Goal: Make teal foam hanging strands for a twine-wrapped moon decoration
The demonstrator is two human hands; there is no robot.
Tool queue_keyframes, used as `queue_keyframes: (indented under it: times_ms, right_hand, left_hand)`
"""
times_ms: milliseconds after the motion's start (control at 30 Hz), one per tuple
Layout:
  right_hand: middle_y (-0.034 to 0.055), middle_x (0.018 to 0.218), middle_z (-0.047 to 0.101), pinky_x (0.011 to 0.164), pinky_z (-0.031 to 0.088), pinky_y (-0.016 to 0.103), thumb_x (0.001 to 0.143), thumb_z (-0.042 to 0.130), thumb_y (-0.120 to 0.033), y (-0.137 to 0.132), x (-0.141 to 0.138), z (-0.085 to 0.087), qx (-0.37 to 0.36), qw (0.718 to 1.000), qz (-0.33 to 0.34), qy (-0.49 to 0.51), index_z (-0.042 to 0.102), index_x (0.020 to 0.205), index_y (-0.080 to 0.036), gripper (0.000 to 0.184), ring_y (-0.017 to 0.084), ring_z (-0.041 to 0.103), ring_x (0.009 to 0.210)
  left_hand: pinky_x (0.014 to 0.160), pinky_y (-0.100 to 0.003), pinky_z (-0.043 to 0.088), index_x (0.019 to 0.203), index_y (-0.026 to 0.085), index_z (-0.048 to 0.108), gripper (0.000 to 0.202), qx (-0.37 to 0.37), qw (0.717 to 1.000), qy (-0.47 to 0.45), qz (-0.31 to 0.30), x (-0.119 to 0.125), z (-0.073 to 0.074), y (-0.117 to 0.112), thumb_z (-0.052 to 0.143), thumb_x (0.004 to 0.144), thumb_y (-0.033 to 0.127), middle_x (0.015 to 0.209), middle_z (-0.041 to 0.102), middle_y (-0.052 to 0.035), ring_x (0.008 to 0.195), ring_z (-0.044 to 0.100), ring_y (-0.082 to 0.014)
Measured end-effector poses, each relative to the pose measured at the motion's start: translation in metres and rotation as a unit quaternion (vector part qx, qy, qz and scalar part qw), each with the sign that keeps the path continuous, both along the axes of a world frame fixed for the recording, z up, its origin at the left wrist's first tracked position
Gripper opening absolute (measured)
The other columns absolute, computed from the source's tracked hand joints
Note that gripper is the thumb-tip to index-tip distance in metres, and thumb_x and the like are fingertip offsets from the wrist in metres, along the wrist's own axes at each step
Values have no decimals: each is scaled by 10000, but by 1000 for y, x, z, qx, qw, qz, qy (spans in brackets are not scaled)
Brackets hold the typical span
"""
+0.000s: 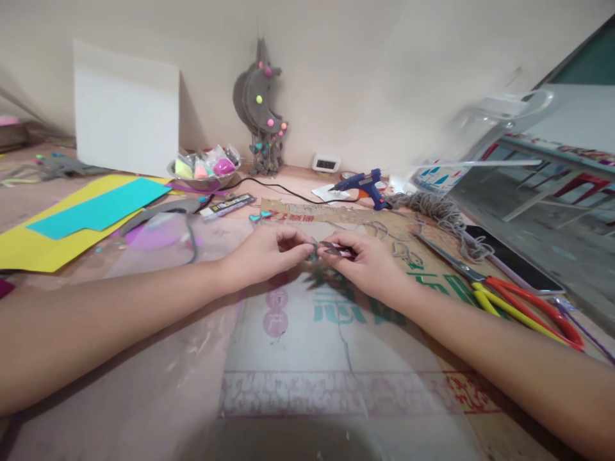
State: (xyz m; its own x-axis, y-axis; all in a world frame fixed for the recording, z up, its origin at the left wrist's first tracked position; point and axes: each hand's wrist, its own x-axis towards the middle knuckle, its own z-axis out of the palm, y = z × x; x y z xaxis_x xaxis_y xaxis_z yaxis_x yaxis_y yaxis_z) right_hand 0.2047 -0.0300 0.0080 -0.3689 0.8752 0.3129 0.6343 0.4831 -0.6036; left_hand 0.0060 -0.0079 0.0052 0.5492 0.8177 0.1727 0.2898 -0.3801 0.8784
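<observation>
In the middle of the work surface, both hands come together with their fingertips almost touching. My left hand point(269, 256) is closed in a pinch on a small grey-teal piece point(313, 251), with a thin grey string hanging below. My right hand point(368, 262) is closed around a small dark tool with a pinkish part point(339, 250); its kind is unclear because the fingers cover most of it. Under the hands lies a translucent plastic sheet point(298, 349) over printed brown cardboard point(480, 378). Another small teal piece point(259, 216) lies beyond my left hand.
To the right are red-and-yellow scissors point(485, 282), a phone point(519, 262), grey yarn point(432, 208) and a clear jug point(485, 134). Behind stand a blue glue gun point(365, 186), a clock point(325, 162), a moon decoration point(262, 99) and a bowl point(206, 182). Yellow point(29, 240) and teal sheets point(103, 208) lie left.
</observation>
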Motion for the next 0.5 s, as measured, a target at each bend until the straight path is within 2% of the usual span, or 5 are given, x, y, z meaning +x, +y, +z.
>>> queue_keyframes:
  times_ms: [200,333,500]
  right_hand:
    - [0,668,597,542,381,225,809,567,-265,2,1,1,4,1000,-16,11,643,776,-163,132,115,503,596]
    - [-4,658,581,535,373,220,816,567,-284,2,2,0,5,999,-21,24,639,766,-157,154,107,489,589]
    - [-22,607,526,500,331,215,827,555,-310,2,1,4,-4,1000,-12,27,620,725,-166,188,95,441,550]
  left_hand:
    - [605,-220,434,845,136,639,213,-12,1000,-1,-4,-1,-2,1,515,848,308,747,653,-19,666,574,-123]
    - [571,-213,427,836,132,621,201,-25,1000,1,-10,-1,-3,0,556,830,323,749,642,-26,638,560,-116]
    - [518,-197,396,793,147,615,197,-27,999,-22,-26,-1,-3,0,556,839,330,658,598,5,559,512,-93]
